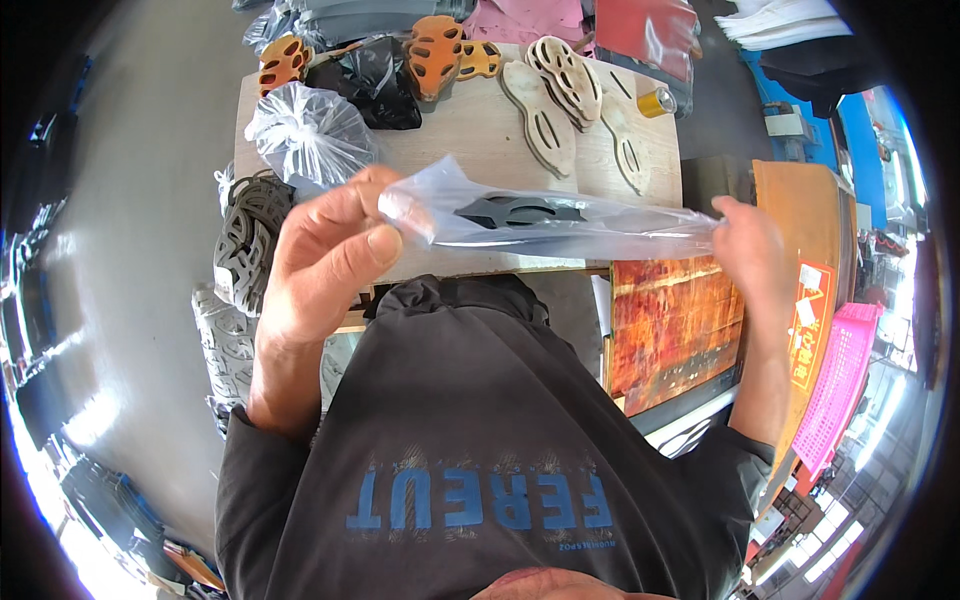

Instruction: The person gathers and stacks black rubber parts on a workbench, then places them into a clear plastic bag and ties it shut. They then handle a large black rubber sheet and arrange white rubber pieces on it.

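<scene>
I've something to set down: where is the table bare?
Bare pale wooden tabletop shows between the shiny black plastic bag and cream slotted cutouts. The far-left area, around the bunched clear plastic bag and orange slotted cutouts, is crowded.

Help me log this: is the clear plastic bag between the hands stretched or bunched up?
Stretched: the clear plastic bag spans from left hand to right hand. Whether its mouth is open, I cannot tell.

Glossy grey floor (150, 260) lies left of the pale wooden table (460, 130), brown panel (778, 225) and blue wall (866, 160) right.
</scene>
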`<state>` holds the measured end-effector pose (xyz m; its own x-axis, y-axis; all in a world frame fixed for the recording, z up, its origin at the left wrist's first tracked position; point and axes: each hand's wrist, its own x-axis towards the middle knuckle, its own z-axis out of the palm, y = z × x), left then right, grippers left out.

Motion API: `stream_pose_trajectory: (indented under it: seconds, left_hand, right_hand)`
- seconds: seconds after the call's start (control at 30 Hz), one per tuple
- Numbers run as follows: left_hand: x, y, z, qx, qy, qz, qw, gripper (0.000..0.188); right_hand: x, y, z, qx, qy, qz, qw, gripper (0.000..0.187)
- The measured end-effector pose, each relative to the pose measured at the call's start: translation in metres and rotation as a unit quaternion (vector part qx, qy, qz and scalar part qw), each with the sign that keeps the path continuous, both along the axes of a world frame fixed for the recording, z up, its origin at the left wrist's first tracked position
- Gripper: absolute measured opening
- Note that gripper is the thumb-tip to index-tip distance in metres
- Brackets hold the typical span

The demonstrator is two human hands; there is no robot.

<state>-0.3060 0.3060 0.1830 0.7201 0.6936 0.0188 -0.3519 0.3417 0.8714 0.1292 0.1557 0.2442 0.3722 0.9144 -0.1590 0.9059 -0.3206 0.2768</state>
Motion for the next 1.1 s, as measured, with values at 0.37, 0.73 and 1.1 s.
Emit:
stream_pose_trajectory:
  seconds: [0.37, 0.73, 1.1]
  left_hand:
    - [0.05, -0.006, -0.028, 0.126, -0.089, 0.072, 0.985, 0.039]
    - [-0.005, -0.019, 0.032, 0.203, -0.024, 0.074, 0.976, 0.065]
    - [0.073, -0.024, -0.031, 0.256, 0.292, -0.115, 0.914, 0.07]
  right_hand:
    - [-0.055, -0.01, 0.002, 0.311, 0.799, -0.161, 0.489, 0.026]
    - [-0.09, 0.002, 0.057, 0.323, 0.768, 0.05, 0.551, 0.027]
    - [-0.198, 0.098, 0.019, 0.062, 0.407, 0.509, 0.756, 0.031]
